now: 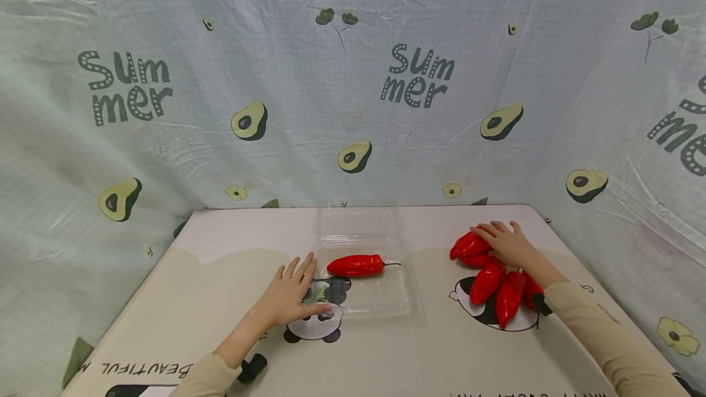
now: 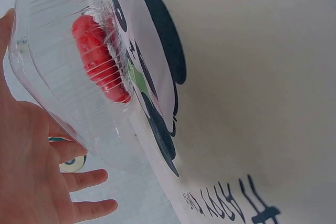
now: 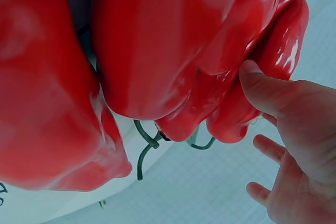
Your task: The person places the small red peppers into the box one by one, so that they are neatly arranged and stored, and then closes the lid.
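The left hand (image 1: pixel 292 296) is spread, its fingers along the near-left side of a clear plastic clamshell container (image 1: pixel 380 299) and its thumb at the front corner. Just right of that hand, inside the container, lies one glossy red chili pepper (image 1: pixel 355 266), its thin stem pointing away from the hand. The container's lid (image 1: pixel 358 223) is folded back on the side farther from the person.

The right hand (image 1: pixel 510 250) is at a heap of red peppers (image 1: pixel 488 282). Its thumb touches one pepper and the index finger passes behind it, while other fingers stand loose; whether it pinches that pepper I cannot tell. More peppers lie nearer the person than this hand, and the right wrist view shows green stems beside its thumb.

Beyond both hands hangs an avocado-printed sheet (image 1: pixel 309 78) reading "SUMMER", split "SUM / MER", twice in full and once cut off at far right. The panda-printed tablecloth (image 1: pixel 220 299) bears "BEAUTIFUL", upside down, to the left of the left forearm. Another line, nearer the person than the right hand, is cropped; small lettering right of the right forearm is too small to read.
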{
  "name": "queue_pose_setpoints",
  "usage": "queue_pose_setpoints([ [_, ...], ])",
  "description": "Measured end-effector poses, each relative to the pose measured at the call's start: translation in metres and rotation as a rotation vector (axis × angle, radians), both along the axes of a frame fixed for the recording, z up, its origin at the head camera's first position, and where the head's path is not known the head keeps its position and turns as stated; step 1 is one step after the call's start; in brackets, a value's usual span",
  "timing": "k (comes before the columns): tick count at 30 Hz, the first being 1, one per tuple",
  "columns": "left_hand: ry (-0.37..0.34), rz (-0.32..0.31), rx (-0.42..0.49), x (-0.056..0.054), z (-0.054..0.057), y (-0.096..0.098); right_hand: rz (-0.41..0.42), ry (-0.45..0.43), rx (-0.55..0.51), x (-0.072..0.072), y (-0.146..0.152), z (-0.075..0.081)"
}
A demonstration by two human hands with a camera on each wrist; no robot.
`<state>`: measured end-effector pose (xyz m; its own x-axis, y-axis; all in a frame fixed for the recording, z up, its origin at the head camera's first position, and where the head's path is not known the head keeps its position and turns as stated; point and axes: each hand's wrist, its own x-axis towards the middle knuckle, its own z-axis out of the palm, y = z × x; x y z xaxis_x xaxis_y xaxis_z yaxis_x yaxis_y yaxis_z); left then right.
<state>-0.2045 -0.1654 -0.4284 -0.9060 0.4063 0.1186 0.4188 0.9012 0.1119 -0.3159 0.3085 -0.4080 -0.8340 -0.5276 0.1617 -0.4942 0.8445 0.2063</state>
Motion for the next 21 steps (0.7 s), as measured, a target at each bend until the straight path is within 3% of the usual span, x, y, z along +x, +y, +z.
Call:
queue_pose_setpoints([
  [21,0.015,-0.015,-0.005,0.0011,0.0009,-0.0005,0.018,0.070,-0.003,-0.0077,0.0022,-0.0059],
])
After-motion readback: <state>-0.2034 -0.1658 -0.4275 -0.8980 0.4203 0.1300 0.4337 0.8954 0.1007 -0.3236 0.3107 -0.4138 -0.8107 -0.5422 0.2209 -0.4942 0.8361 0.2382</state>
